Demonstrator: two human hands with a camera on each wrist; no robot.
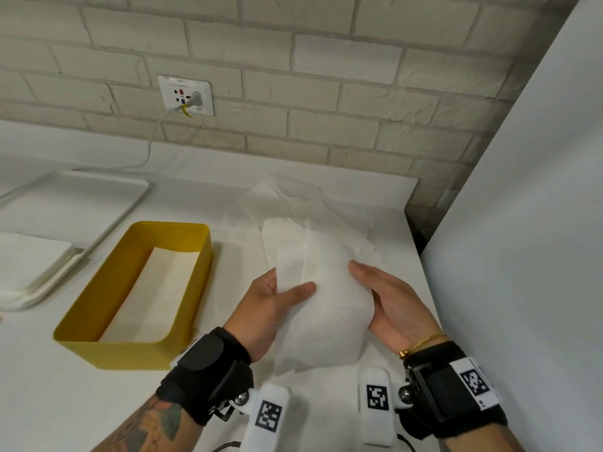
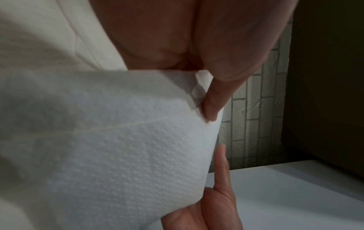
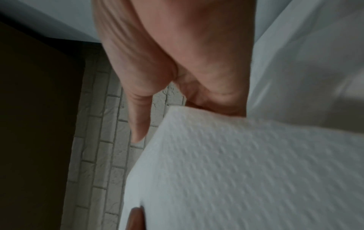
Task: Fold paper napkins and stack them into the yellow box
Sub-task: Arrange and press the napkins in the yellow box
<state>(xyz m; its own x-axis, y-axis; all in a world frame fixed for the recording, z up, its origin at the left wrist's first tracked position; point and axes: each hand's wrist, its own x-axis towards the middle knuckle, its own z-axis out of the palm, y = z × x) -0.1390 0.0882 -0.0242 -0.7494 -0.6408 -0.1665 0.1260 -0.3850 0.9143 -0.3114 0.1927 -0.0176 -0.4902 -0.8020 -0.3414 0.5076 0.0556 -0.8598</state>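
Note:
A folded white paper napkin [image 1: 323, 308] hangs above the table between both hands. My left hand [image 1: 287, 295] pinches its left edge, with the thumb [image 2: 211, 105] on top and the fingers hidden underneath. My right hand [image 1: 375, 288] lies along its right edge. The right thumb [image 3: 138, 121] is straight and off the paper, and the fingers are hidden behind the napkin [image 3: 246, 171]. The yellow box [image 1: 81, 340] stands to the left of my hands, with a folded napkin [image 1: 153, 288] flat on its floor. More unfolded napkins [image 1: 310, 203] lie on the table behind my hands.
A white tray [image 1: 98, 190] sits at the back left with a stack of white paper [image 1: 29, 259] over its near corner. A brick wall [image 1: 326, 93] with a socket [image 1: 186, 96] and cable runs behind. A white panel [image 1: 522, 223] closes off the right side.

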